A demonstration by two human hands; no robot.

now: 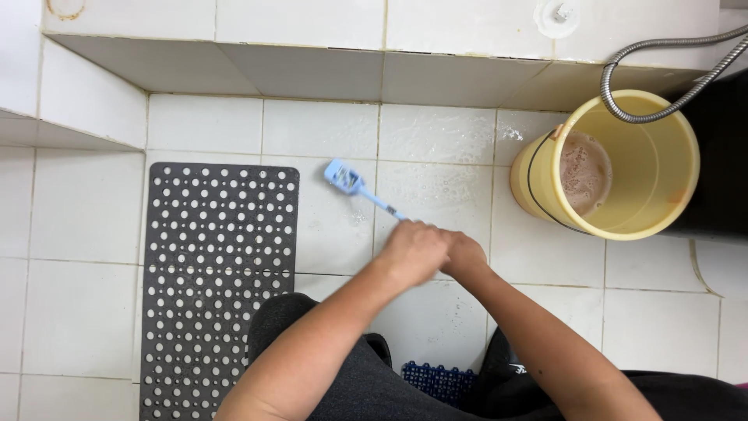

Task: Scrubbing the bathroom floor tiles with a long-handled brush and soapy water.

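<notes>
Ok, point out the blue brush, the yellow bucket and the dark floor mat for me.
blue brush [344, 176]: head view, on its head.
yellow bucket [654, 226]: head view, on its front rim.
dark floor mat [218, 257]: head view, on its perforated middle.

White tiled floor [86, 203], wet and soapy near middle, carries dark perforated rubber mat [218, 265] at left, yellow bucket [623, 168] (murky water inside) at right, small blue grid mat [440, 382] at bottom edge.

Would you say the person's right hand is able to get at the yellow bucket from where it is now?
Probably yes: the right hand is beside the left hand on the blue brush, and only bare wet tile separates it from the yellow bucket.
</notes>
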